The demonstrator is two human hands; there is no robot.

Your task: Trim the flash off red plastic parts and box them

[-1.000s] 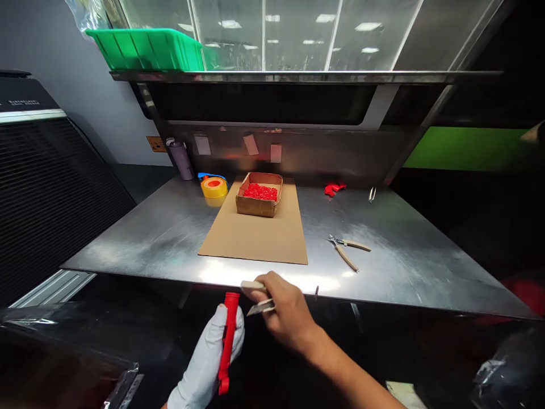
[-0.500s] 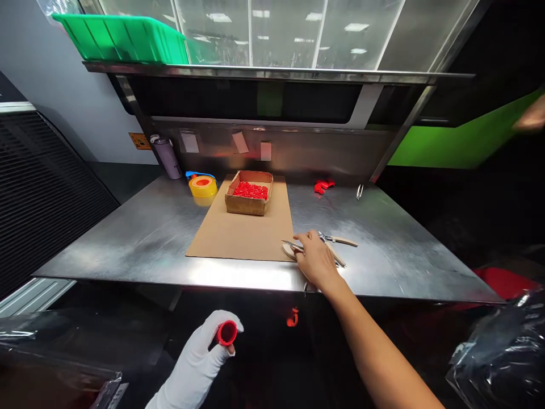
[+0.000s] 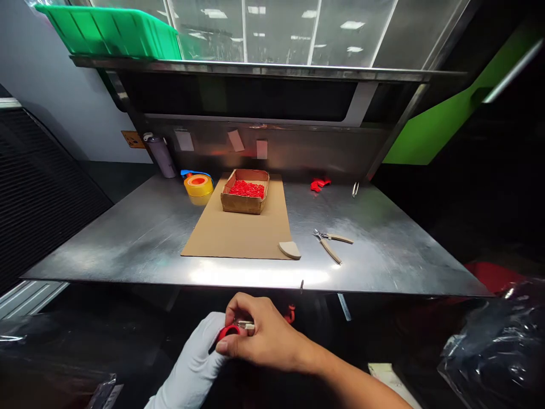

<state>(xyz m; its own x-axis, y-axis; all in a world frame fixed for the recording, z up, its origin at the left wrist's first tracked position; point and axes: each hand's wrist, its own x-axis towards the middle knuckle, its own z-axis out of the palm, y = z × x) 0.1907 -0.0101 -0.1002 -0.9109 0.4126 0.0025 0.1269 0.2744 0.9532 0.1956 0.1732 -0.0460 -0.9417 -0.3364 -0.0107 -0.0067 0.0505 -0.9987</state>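
Note:
In a white glove, my left hand (image 3: 193,358) grips a small red plastic cup-like part (image 3: 229,332) in front of the table's edge. My bare right hand (image 3: 266,335) has come up against it, thumb and fingers at the part's rim. Between those fingers a slim metal tool (image 3: 246,325) shows, apparently tweezers, mostly covered by the hand. On the table beyond lie cutting pliers (image 3: 330,244) with beige handles, their jaws pointing left. A pale wedge-shaped pad (image 3: 290,250) rests at the cardboard's near right corner.
A brown box (image 3: 242,204) of small red pieces stands on the cardboard sheet (image 3: 230,238). Yellow tape (image 3: 198,186) and a bottle (image 3: 160,156) are at left. Red scraps (image 3: 319,184) and tweezers (image 3: 355,189) lie at the back right. A green bin (image 3: 110,34) sits on the shelf.
My right hand has left the table beside the pliers with the metal tool and moved down and left to the red part. My left hand keeps hold of that part.

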